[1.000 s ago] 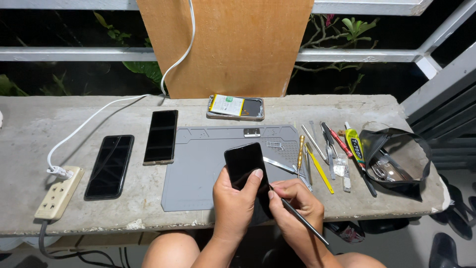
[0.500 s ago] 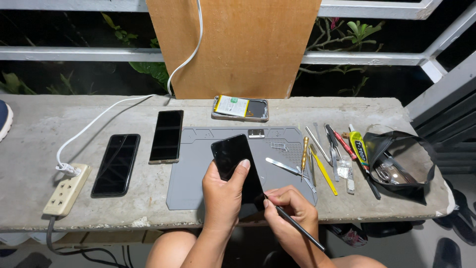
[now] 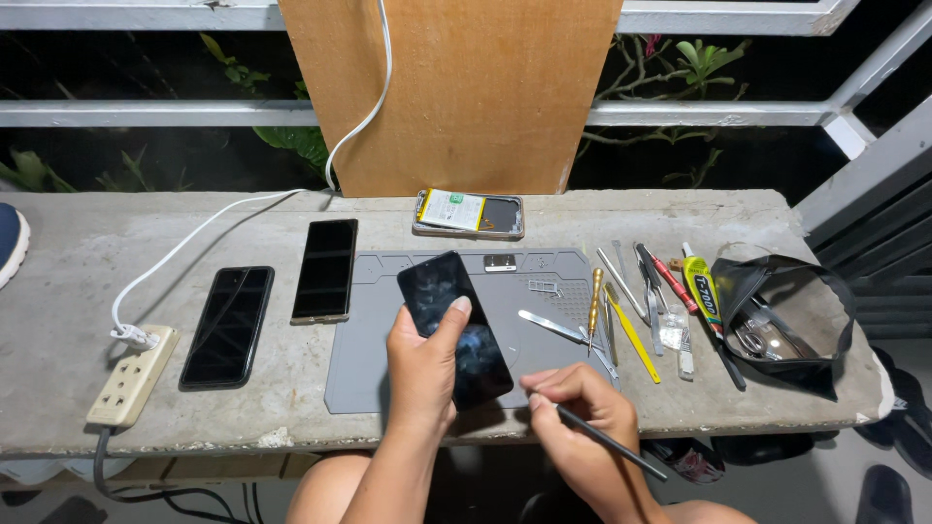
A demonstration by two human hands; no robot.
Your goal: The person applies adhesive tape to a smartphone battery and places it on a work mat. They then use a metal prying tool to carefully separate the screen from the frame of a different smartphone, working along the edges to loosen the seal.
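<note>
My left hand (image 3: 423, 366) holds a black phone (image 3: 452, 328) tilted above the grey work mat (image 3: 374, 335), with the thumb on its glass face. My right hand (image 3: 581, 417) grips a thin dark metal tool (image 3: 610, 442) like a pen, with its tip close to the phone's lower right edge. Both hands are over the near edge of the concrete bench (image 3: 78, 281).
Two black phones (image 3: 228, 325) (image 3: 325, 269) lie left of the mat. An opened phone with its battery showing (image 3: 470, 213) lies at the back. Screwdrivers, tweezers and a glue tube (image 3: 701, 286) lie at the right beside a black pouch (image 3: 782, 320). A power strip (image 3: 131, 374) sits at the left.
My left hand has kept the phone lifted over the mat. My right hand with the tool has come up closer to the phone's lower edge. The view has shifted slightly.
</note>
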